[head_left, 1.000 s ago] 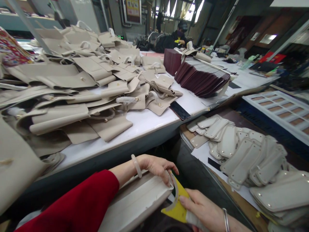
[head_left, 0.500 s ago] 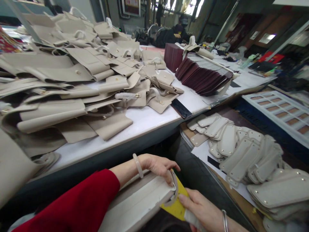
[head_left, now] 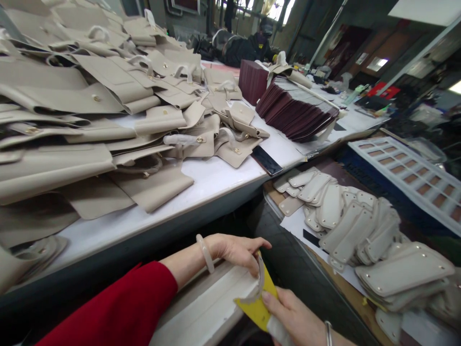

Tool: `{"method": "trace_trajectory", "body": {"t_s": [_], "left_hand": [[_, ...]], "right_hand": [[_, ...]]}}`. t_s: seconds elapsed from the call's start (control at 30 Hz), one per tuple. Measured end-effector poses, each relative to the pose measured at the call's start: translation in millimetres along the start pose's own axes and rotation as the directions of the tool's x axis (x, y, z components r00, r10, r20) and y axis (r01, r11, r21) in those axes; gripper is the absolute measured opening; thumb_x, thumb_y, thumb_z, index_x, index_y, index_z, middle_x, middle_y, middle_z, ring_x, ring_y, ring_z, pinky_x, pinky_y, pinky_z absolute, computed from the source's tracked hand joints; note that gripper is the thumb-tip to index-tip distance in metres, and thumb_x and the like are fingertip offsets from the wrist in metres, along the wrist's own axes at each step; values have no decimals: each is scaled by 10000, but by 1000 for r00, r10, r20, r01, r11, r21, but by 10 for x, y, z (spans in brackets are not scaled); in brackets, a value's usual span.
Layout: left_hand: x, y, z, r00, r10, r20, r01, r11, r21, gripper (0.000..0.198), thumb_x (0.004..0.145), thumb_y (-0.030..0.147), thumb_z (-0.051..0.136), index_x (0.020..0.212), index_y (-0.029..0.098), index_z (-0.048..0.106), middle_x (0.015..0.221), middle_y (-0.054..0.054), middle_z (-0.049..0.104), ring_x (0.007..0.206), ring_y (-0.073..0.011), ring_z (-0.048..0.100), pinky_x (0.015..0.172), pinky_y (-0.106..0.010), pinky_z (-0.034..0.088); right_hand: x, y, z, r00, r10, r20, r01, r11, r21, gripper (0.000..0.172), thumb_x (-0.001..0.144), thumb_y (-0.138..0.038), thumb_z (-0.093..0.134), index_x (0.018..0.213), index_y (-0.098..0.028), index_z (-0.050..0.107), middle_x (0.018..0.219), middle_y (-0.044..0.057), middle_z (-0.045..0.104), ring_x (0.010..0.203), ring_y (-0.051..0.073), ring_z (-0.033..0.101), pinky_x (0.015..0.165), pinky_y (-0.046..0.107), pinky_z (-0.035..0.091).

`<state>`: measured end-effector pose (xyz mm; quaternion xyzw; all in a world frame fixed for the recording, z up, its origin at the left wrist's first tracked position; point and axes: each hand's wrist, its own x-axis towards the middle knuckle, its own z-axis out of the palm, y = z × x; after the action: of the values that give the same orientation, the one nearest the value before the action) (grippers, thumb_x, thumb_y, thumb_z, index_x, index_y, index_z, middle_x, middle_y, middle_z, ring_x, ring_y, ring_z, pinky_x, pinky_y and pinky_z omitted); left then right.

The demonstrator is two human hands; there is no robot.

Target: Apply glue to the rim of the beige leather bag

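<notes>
A long white block (head_left: 207, 300) lies across my lap, with beige material along its far side. At its right end, a thin beige edge (head_left: 261, 276) curves against a bright yellow sheet (head_left: 256, 310). My left hand (head_left: 239, 252) bends over this end, thumb pressed down at the beige edge and one finger stretched past it. My right hand (head_left: 297, 312) is closed on the yellow sheet from the right, thumb on its face. Something whitish shows under the right fingers; I cannot make out what it is.
Beige bag pieces (head_left: 151, 129) with handles cover the white table (head_left: 219, 178). A dark phone (head_left: 266, 161) lies near its edge, with maroon stacks (head_left: 295, 110) behind. Studded beige straps (head_left: 345, 218) are heaped at right beside a white grid tray (head_left: 406, 163). A person (head_left: 245, 48) sits far back.
The view has turned slightly, so the table and straps sit further left. Both hands stay at the block's end; the right hand and yellow sheet appear slightly further left.
</notes>
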<state>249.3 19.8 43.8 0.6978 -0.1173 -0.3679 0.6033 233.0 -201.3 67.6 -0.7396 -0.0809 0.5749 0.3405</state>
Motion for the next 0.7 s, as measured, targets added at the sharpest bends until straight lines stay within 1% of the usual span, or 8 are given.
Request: {"method": "trace_trajectory", "body": {"t_s": [0.07,0.17,0.33,0.43,0.5,0.6,0.67,0.7], "left_hand": [[10,-18,5,1000,9,-11,-9,999,-31,988,621,230,737,1501,231,288,1063,-40,640,1001,-260,623,834,-329,501],[20,-42,14,1000,14,-28,-16,997,-73,987,609,222,732,1490,217,286,1029,-35,633,966,-246,619,809,-320,495],[32,-61,38,999,6,-45,-12,989,-150,997,599,214,740,1477,201,268,1033,-30,632,894,-199,616,767,-296,485],[54,-45,48,998,6,-57,-16,982,-186,988,613,215,748,1471,204,259,1020,-21,657,887,-184,629,787,-298,491],[36,-16,52,996,11,-92,-28,982,-189,954,640,248,765,1462,194,284,1077,-46,669,953,-198,639,837,-316,496],[-140,34,75,979,25,-204,-60,984,-165,809,770,377,722,1451,166,339,1290,-119,619,1140,-224,604,959,-340,472],[-365,51,123,950,19,-313,-64,989,-132,695,870,473,628,1441,153,393,1404,-140,552,1248,-234,545,1051,-350,417],[-494,54,162,929,9,-369,-53,992,-111,658,903,511,582,1431,149,428,1433,-140,531,1284,-241,516,1092,-359,379]], "right_hand": [[9,7,24,1000,11,-1,-11,1000,17,724,752,-864,417,949,-174,514,523,-45,521,334,79,452,332,174,321],[32,14,90,1000,25,-16,-24,998,50,739,754,-863,406,981,-168,515,485,-53,503,318,82,432,332,173,303],[114,-20,286,998,38,-46,-32,992,125,777,779,-863,321,1034,-153,508,413,-27,514,300,104,428,327,177,315],[190,-64,422,998,12,-55,-2,982,189,845,759,-895,287,1060,-140,518,405,-12,526,295,122,444,323,190,326],[222,-66,501,999,10,-33,-2,973,229,915,707,-945,258,998,-128,550,397,6,522,295,131,445,322,206,330],[157,20,550,999,-37,39,27,971,239,956,622,-1005,277,799,-122,600,427,48,533,332,119,460,359,214,326],[28,129,502,993,-107,40,95,968,232,894,634,-989,374,718,-131,611,509,70,584,425,122,527,433,220,371],[-43,185,449,991,-135,15,128,962,240,850,658,-965,418,691,-138,611,536,66,594,466,125,546,472,227,392]]}}
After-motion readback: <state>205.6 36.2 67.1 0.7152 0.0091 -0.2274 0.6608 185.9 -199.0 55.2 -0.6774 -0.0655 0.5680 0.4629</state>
